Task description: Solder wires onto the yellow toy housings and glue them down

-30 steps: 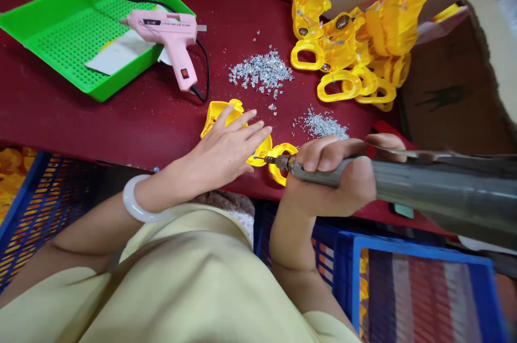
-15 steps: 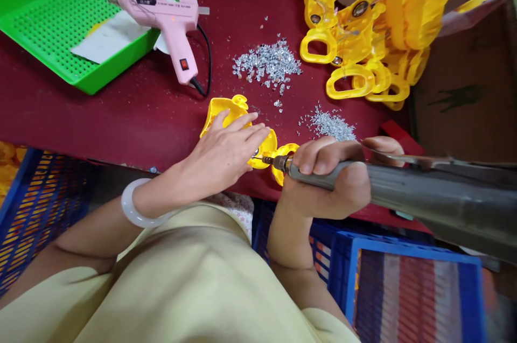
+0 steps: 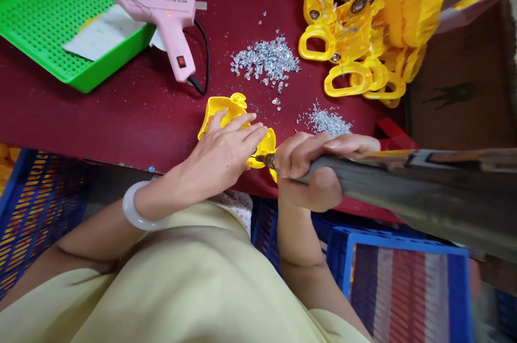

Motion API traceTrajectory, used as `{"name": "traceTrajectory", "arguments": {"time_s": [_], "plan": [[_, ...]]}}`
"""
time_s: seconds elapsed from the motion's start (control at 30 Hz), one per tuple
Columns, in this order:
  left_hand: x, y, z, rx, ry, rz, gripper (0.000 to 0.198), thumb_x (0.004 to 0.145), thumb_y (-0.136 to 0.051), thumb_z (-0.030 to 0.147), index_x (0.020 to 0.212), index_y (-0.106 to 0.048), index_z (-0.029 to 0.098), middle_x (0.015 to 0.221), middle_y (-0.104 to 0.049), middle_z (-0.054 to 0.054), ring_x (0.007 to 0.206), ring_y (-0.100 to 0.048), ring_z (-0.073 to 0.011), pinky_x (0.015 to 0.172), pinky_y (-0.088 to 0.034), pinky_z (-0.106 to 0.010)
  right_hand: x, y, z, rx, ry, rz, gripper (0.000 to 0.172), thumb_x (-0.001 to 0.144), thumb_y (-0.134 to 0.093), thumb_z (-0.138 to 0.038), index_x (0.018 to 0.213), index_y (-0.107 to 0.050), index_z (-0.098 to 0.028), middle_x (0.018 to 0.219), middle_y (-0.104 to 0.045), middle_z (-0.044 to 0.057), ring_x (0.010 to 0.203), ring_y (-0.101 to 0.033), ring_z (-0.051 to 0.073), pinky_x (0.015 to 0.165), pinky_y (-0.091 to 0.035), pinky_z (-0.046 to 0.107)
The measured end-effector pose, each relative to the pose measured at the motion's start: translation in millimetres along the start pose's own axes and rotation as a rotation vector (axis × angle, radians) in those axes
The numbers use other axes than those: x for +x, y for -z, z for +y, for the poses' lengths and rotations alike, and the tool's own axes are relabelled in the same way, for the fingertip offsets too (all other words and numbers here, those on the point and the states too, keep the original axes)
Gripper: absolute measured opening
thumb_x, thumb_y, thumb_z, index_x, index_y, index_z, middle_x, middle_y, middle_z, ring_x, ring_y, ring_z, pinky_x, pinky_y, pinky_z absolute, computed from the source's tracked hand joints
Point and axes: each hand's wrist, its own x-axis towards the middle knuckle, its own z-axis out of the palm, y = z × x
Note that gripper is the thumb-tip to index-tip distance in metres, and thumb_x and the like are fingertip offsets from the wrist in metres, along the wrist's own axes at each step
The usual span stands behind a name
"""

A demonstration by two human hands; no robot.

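near the front edge of the red tabletop, the left hand lies open, fingers spread, resting on a yellow plastic piece beneath its fingers. just right, the right hand curls tightly around a grey rotary tool, whose bit touches the yellow piece. silver rhinestones lie further right, beyond the fingers.

Two hands, one rotary tool, one glue gun, one green tray, two rhinestone piles
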Motion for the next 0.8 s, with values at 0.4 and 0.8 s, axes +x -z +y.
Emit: {"name": "traceTrajectory", "arguments": {"time_s": [0.4, 0.8], "plan": [[0.0, 7.7, -7.2, 0.069, -0.14, -0.008, 0.06, 0.081, -0.071, 0.019, 0.135, -0.047, 0.013, 0.141, -0.053, -0.014, 0.138, -0.042, -0.0289, 0.117, -0.028, -0.05, 2.4, 27.5, -46.5, -0.229, 0.103, 0.265, 0.021, 0.089, -0.044, -0.037, 0.1, -0.06, -0.032, 0.055, -0.029, -0.006, 0.038, -0.031, 0.011, 0.038, -0.032, 0.026], [-55.4, -7.2, 12.0, 0.194, 0.302, 0.369, 0.043, 0.088, -0.058, 0.056, 0.073, -0.061, 0.016, 0.068, -0.059, -0.004, 0.068, -0.053, -0.0185, 0.064, -0.041, -0.033, -62.0, 127.3, -36.9, -0.743, 0.199, 0.695, 0.033, 0.073, -0.064, -0.044, 0.103, -0.069, -0.032, 0.067, -0.056, 0.0, 0.046, -0.047, 0.018, 0.043, -0.037, 0.039]]}}
